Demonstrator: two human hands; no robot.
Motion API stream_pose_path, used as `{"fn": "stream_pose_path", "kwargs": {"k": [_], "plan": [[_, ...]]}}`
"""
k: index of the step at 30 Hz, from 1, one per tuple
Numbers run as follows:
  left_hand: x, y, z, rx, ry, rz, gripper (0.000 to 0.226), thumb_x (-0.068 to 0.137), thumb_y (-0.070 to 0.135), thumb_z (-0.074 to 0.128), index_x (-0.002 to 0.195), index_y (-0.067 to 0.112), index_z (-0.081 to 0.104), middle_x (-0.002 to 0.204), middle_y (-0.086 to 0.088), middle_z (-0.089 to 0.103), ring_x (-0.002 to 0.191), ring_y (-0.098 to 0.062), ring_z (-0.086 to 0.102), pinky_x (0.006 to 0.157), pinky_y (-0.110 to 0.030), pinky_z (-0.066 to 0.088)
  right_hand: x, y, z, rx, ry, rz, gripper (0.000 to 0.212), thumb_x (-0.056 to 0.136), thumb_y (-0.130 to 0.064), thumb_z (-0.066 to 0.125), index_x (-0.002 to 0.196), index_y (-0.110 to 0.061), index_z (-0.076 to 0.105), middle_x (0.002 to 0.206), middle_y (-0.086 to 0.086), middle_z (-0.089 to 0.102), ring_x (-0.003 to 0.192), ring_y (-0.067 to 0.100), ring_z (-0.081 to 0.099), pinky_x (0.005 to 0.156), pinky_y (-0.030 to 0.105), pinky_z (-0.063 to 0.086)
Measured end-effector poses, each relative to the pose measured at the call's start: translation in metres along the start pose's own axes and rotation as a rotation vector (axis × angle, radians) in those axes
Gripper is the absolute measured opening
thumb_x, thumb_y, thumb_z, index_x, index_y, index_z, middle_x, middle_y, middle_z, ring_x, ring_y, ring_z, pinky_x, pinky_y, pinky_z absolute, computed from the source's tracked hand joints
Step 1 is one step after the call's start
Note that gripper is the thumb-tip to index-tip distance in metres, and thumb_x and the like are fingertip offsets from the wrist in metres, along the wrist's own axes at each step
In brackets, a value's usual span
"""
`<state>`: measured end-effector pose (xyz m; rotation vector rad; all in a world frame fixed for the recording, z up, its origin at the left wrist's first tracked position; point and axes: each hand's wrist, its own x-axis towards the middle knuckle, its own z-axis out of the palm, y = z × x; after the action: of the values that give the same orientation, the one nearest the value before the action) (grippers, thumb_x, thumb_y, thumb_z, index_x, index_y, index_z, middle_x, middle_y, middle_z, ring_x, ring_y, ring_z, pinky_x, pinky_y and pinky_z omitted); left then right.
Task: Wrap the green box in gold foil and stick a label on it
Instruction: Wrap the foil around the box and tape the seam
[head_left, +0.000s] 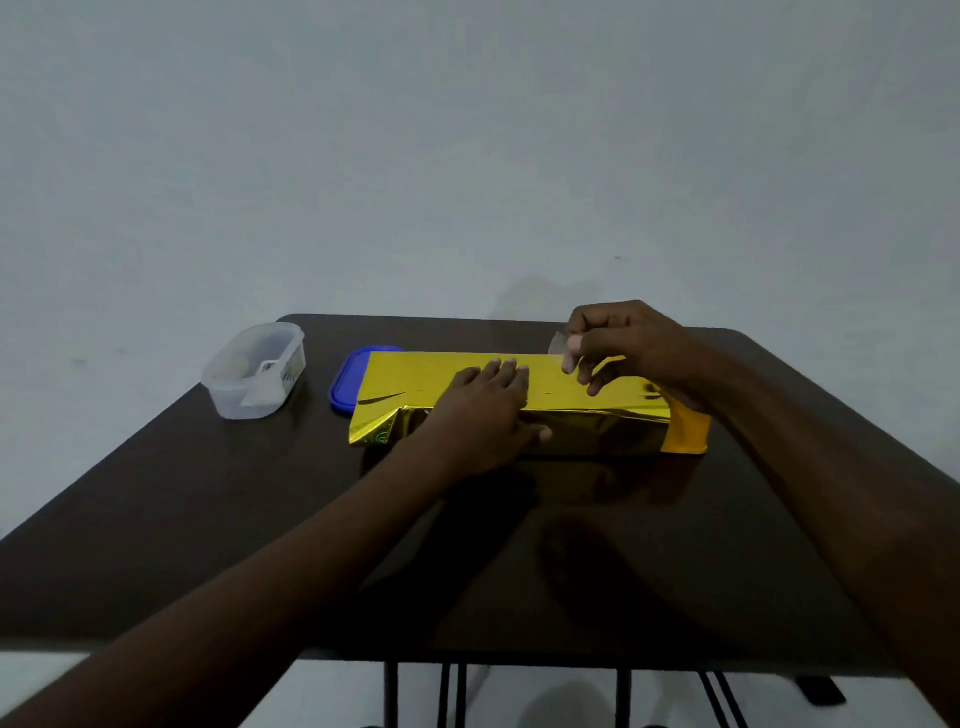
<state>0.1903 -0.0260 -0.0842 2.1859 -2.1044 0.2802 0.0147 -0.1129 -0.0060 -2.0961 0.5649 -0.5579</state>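
With the left hand (485, 410) pressing flat on the gold foil (415, 379), the right hand (618, 345) pinches a clear tape piece (558, 344), likely to seal the seam next.

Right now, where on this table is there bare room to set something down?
Free: the wide near strip of the table between the forearms, in front of the foil box; the near-left part, below the tub. Crowded: the far edge, where tub, blue lid, box, left hand and right hand with a small clear piece sit.
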Motion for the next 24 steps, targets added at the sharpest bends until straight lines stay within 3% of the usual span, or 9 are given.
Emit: {"fn": "stream_pose_path", "kwargs": {"k": [10, 15, 18, 20, 22, 24], "plan": [[-0.030, -0.038, 0.008, 0.048, 0.073, -0.054, 0.083, 0.097, 0.059, 0.035, 0.156, 0.008, 0.006, 0.163, -0.012, 0.007, 0.151, -0.024, 0.003, 0.121, -0.039, 0.008, 0.027, 0.020, 0.014, -0.035, -0.133, 0.126, 0.012, 0.097, -0.007, 0.052, 0.093, 0.003, 0.059, 0.094, 0.028, 0.068, 0.072, 0.026, 0.061, 0.066, 0.034, 0.050], [-0.045, -0.057, 0.007, -0.042, 0.106, -0.072, 0.077, 0.099, 0.059, 0.030, 0.155, 0.009, 0.015, 0.162, -0.010, 0.014, 0.151, -0.021, 0.008, 0.121, -0.037, 0.009, 0.033, 0.016, 0.011, -0.057, -0.182, 0.118, 0.015, 0.097, -0.009, 0.052, 0.096, 0.005, 0.058, 0.091, 0.023, 0.069, 0.071, 0.025, 0.061, 0.065, 0.035, 0.052], [-0.041, -0.062, -0.002, -0.309, 0.231, -0.084, 0.055, 0.102, 0.043, 0.040, 0.146, 0.009, 0.042, 0.147, -0.012, 0.048, 0.138, -0.023, 0.041, 0.114, -0.036, 0.031, 0.039, 0.007, 0.017, -0.065, -0.208, 0.074, 0.013, 0.096, -0.009, 0.051, 0.089, -0.004, 0.060, 0.084, 0.016, 0.067, 0.068, 0.022, 0.058, 0.061, 0.034, 0.049], [-0.036, -0.065, -0.012, -0.661, 0.376, -0.180, 0.037, 0.100, 0.026, 0.052, 0.133, 0.010, 0.058, 0.122, -0.009, 0.068, 0.110, -0.020, 0.064, 0.092, -0.026, 0.050, 0.042, 0.001, 0.022, -0.061, -0.234, 0.047, 0.014, 0.096, -0.009, 0.050, 0.087, -0.006, 0.059, 0.082, 0.015, 0.065, 0.067, 0.022, 0.055, 0.060, 0.034, 0.047], [-0.031, -0.067, -0.023, -1.050, 0.378, -0.259, 0.029, 0.097, 0.019, 0.059, 0.123, 0.009, 0.065, 0.109, -0.008, 0.072, 0.096, -0.016, 0.068, 0.079, -0.025, 0.057, 0.047, -0.005, 0.028, -0.053, -0.259, 0.034, 0.012, 0.095, -0.008, 0.049, 0.088, -0.005, 0.058, 0.081, 0.015, 0.063, 0.067, 0.021, 0.053, 0.059, 0.034, 0.045], [-0.027, -0.072, -0.030, -1.304, 0.299, -0.274, 0.028, 0.097, 0.019, 0.060, 0.121, 0.005, 0.064, 0.107, -0.013, 0.072, 0.097, -0.019, 0.069, 0.079, -0.031, 0.058, 0.052, -0.010, 0.034, -0.046, -0.273, 0.032, 0.010, 0.095, -0.007, 0.049, 0.089, -0.003, 0.057, 0.080, 0.015, 0.061, 0.065, 0.020, 0.052, 0.057, 0.034, 0.044]]}}
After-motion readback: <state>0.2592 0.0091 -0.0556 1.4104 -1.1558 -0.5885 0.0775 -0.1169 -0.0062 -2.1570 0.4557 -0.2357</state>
